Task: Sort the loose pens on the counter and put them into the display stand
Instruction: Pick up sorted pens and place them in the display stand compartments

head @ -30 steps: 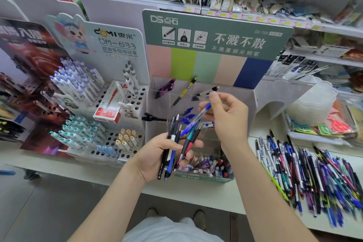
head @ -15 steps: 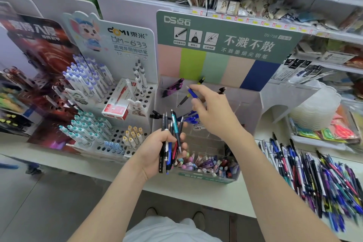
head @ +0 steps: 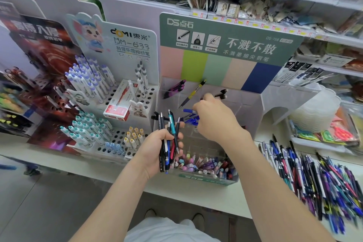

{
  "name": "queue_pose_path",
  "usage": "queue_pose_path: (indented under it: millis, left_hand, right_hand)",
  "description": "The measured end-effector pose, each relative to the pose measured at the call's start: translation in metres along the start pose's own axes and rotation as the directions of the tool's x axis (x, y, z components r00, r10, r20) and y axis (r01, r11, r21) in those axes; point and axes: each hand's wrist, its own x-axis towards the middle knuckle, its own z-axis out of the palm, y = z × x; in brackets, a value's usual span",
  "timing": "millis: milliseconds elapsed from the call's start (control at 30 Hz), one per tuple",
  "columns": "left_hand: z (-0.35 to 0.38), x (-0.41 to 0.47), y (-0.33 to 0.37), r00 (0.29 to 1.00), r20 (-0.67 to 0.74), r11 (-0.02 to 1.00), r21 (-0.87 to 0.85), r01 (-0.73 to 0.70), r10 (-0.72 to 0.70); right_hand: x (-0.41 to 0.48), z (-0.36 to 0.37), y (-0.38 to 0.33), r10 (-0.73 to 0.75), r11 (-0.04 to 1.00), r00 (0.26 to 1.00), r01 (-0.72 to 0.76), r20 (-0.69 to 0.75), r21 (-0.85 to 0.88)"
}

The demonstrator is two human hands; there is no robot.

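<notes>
My left hand (head: 157, 151) grips a bundle of several pens (head: 169, 135), held upright in front of the clear acrylic display stand (head: 253, 104). My right hand (head: 214, 118) reaches into a middle compartment of the stand, fingers curled round a blue pen (head: 187, 111) just above other blue pens (head: 191, 120) lying there. Upper compartments hold purple pens (head: 174, 88), a yellow-and-black pen (head: 193, 93) and a black pen (head: 221, 93). A big heap of loose pens (head: 314, 179) lies on the white counter (head: 117, 169) to the right.
A white perforated stand (head: 149, 96) to the left holds rows of white pens and a red box (head: 117, 108). The stand's front bin (head: 206, 165) is full of small mixed items. Stacked clear trays (head: 314, 112) sit at right, with stocked shelves behind.
My right hand has carried the blue pen from above the left hand's bundle forward and down into the stand's middle compartment. The left hand stays put with its bundle.
</notes>
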Motion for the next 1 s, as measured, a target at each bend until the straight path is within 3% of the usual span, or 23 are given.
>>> queue_pose_path:
  millis: [167, 267, 333, 400, 467, 567, 633, 700, 733, 800, 867, 933, 1000]
  left_hand:
    - [0.004, -0.001, 0.001, 1.000, -0.003, 1.000, 0.020, -0.011, 0.011]
    - [0.006, 0.000, 0.002, 1.000, 0.016, 0.999, 0.050, -0.019, 0.018]
    - [0.010, 0.000, 0.003, 0.999, 0.047, 0.998, 0.058, -0.017, 0.015]
    - [0.016, -0.001, 0.003, 0.995, 0.097, 0.996, 0.092, -0.015, 0.006]
    - [0.022, -0.001, 0.004, 0.987, 0.162, 0.983, 0.183, -0.027, -0.003]
    - [0.032, 0.002, 0.005, 0.975, 0.218, 0.963, 0.268, -0.027, -0.033]
    - [0.038, 0.006, 0.004, 0.980, 0.193, 0.962, 0.273, -0.011, -0.044]
    - [0.043, 0.011, 0.001, 0.990, 0.139, 0.963, 0.268, -0.019, -0.019]
    - [0.045, 0.014, -0.001, 0.994, 0.106, 0.966, 0.255, -0.028, 0.001]
    - [0.050, 0.019, -0.006, 0.998, 0.058, 0.978, 0.202, -0.045, 0.034]
    - [0.056, 0.021, -0.010, 0.997, 0.041, 0.985, 0.160, -0.064, 0.058]
    - [0.064, 0.021, -0.012, 0.996, 0.025, 0.983, 0.159, -0.092, 0.089]
    - [0.072, 0.020, -0.013, 0.993, 0.024, 0.977, 0.176, -0.118, 0.115]
  right_hand:
    - [0.010, 0.019, 0.012, -0.035, 0.991, 0.998, 0.042, -0.058, 0.126]
    - [0.000, 0.028, 0.013, -0.029, 0.972, 0.944, 0.103, -0.328, 0.213]
    - [-0.012, 0.027, 0.007, 0.100, 0.897, 0.882, 0.120, -0.461, 0.425]
    - [-0.020, 0.022, 0.001, 0.242, 0.742, 0.923, 0.024, -0.300, 0.670]
    - [-0.025, 0.021, 0.002, 0.274, 0.643, 0.957, -0.109, -0.095, 0.758]
    - [-0.033, 0.023, 0.013, 0.333, 0.500, 0.939, -0.103, -0.081, 0.860]
    - [-0.038, 0.020, 0.021, 0.499, 0.305, 0.855, -0.019, -0.143, 0.952]
    - [-0.040, 0.011, 0.034, 0.698, 0.129, 0.686, 0.163, -0.207, 0.978]
    - [-0.042, 0.006, 0.043, 0.775, 0.101, 0.589, 0.245, -0.230, 0.964]
    - [-0.042, 0.003, 0.063, 0.843, 0.207, 0.429, 0.297, -0.324, 0.932]
    - [-0.039, 0.006, 0.079, 0.812, 0.387, 0.369, 0.241, -0.453, 0.890]
    - [-0.033, 0.013, 0.091, 0.741, 0.523, 0.403, 0.154, -0.537, 0.838]
    - [-0.025, 0.025, 0.100, 0.652, 0.623, 0.493, 0.086, -0.577, 0.778]
